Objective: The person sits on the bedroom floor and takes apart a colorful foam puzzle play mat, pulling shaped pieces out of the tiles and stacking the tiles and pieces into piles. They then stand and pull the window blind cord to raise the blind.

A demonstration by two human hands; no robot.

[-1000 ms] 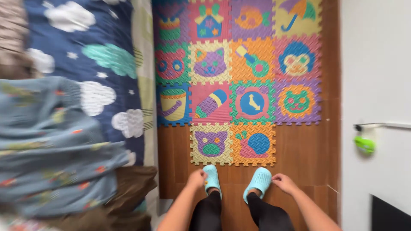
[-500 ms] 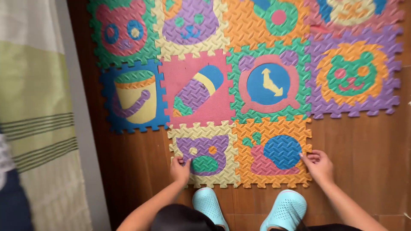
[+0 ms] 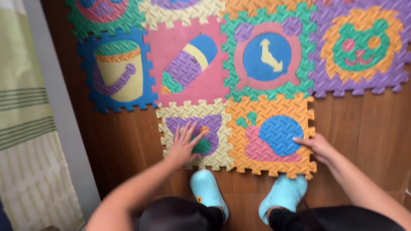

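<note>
Two bare hands are down on the lowest row of a foam puzzle mat spread over a dark wooden floor (image 3: 124,141). At lower centre of the frame, the left hand (image 3: 185,146) lies flat with its fingers spread wide on the cream tile with the purple cat face (image 3: 195,132), gripping nothing. Just beside it, the right hand (image 3: 319,146) rests at the right edge of the orange tile with the blue-shelled snail (image 3: 272,134), fingers loosely extended and touching the foam; I cannot tell whether it pinches the edge. Those two tiles interlock with each other and with the row above: a blue bucket tile (image 3: 115,70) at upper left, a pink tile (image 3: 188,60), a green tile (image 3: 267,55), and a purple bear tile (image 3: 359,47) at upper right. Pale blue clogs (image 3: 207,190) stand at the tiles' near edge. A striped green cloth (image 3: 25,128) hangs along the left.
</note>
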